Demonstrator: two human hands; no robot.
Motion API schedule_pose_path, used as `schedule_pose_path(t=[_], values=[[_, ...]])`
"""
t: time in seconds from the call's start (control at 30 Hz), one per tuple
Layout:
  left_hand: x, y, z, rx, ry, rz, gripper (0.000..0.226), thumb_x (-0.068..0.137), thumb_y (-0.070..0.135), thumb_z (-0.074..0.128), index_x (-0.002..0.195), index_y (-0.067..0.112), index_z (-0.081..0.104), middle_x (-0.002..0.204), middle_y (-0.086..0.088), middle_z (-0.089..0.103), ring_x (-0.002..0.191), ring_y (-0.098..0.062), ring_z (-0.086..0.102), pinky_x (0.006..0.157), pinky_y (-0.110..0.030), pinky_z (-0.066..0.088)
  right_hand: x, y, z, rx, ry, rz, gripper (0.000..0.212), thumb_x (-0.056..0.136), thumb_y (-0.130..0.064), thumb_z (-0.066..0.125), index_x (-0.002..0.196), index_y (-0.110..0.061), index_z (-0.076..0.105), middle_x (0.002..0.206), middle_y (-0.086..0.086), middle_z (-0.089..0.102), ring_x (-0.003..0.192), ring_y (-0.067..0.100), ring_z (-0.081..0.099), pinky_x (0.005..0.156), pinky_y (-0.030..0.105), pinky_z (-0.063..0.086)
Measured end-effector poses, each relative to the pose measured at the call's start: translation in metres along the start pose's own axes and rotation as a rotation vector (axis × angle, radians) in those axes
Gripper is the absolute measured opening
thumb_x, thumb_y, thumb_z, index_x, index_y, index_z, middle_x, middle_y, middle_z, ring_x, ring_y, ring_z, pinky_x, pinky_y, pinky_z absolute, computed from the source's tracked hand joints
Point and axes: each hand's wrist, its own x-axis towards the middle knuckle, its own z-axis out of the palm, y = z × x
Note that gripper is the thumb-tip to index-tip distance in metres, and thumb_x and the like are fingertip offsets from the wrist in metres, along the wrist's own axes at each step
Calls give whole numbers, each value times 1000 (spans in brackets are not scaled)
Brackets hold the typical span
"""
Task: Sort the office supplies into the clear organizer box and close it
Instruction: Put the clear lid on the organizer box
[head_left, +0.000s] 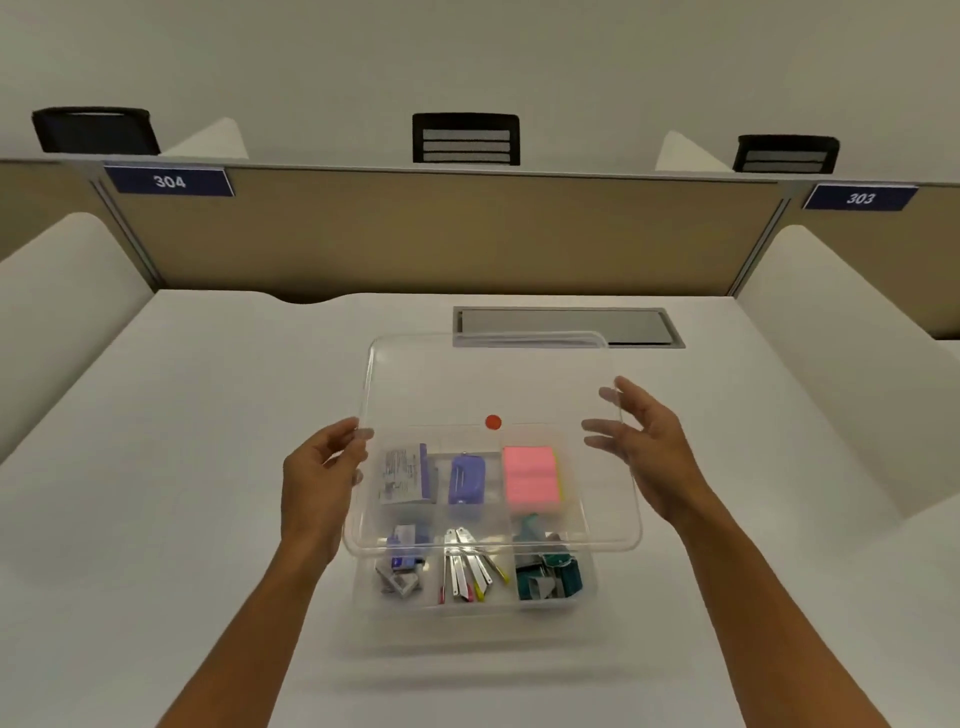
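Holding the clear lid (488, 384) by its two side edges, the left hand (317, 478) pinches the left rim with curled fingers while the right hand (649, 452) presses the right rim with fingers spread and nearly straight. A red dot (492, 422) marks the lid, which hovers tilted above the organizer box (589, 587) on the white desk (208, 441). Through it show pink sticky notes (530, 478), a purple stapler (466, 478), metal clips (467, 571) and green binder clips (550, 577), each in its own compartment.
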Motion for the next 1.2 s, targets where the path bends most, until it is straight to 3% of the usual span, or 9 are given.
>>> schedule_pose_path(t=[0.17,0.23,0.27,0.37,0.47,0.67,0.8,1.07,1.2], values=[[-3,-40,-7,47,63,-108,22,88,17,68,108,25,70,99,5,72,93,-15,68,83,-34,56,-8,32,14,-191,-72,58,58,94,-6,60,140,-37,43,118,-34,54,97,2,69,90,31,55],[-8,-52,-5,76,71,-128,21,89,20,67,110,24,69,101,5,71,94,-13,66,87,-36,55,-11,47,21,-257,-8,96,54,96,-9,59,144,-30,44,122,-30,54,90,-9,65,81,18,53],[-10,-57,-3,94,80,-131,22,90,21,66,112,23,68,103,4,71,94,-12,66,89,-37,55,-12,54,24,-281,22,113,52,98,-11,57,146,-27,42,130,-21,54,96,-7,63,81,18,52],[-16,-70,0,143,109,-125,27,92,22,64,118,18,66,108,1,70,94,-10,64,91,-33,53,-18,70,31,-388,82,112,45,101,-14,50,145,-24,44,139,-3,54,123,18,55,99,40,48],[-21,-80,-2,195,136,-116,28,93,23,62,120,18,66,113,0,69,98,-13,64,89,-28,51,-23,81,37,-461,59,87,47,98,-8,50,140,-30,48,129,-2,60,119,19,58,93,39,52],[-24,-87,0,273,137,-109,34,94,19,59,127,13,62,123,-7,66,112,-25,62,97,-42,49,-25,96,47,-467,84,204,58,97,-15,57,150,-23,35,147,2,46,133,26,46,101,46,45],[-23,-87,1,292,132,-91,34,94,20,59,127,12,62,123,-8,66,112,-26,62,97,-42,49,-24,96,50,-423,106,188,51,96,-14,57,144,-24,43,134,0,55,128,27,52,99,43,47],[-20,-92,1,304,116,-77,34,94,17,59,127,13,61,124,-8,65,111,-25,63,94,-41,51,-24,99,57,-482,128,182,49,96,-17,59,142,-20,44,137,6,56,115,19,56,99,44,47],[-20,-94,2,324,124,-78,34,94,16,58,127,14,61,124,-9,65,108,-27,64,92,-44,52,-21,103,56,-569,87,223,54,98,-14,55,149,-17,35,145,9,49,129,31,51,104,45,43]])
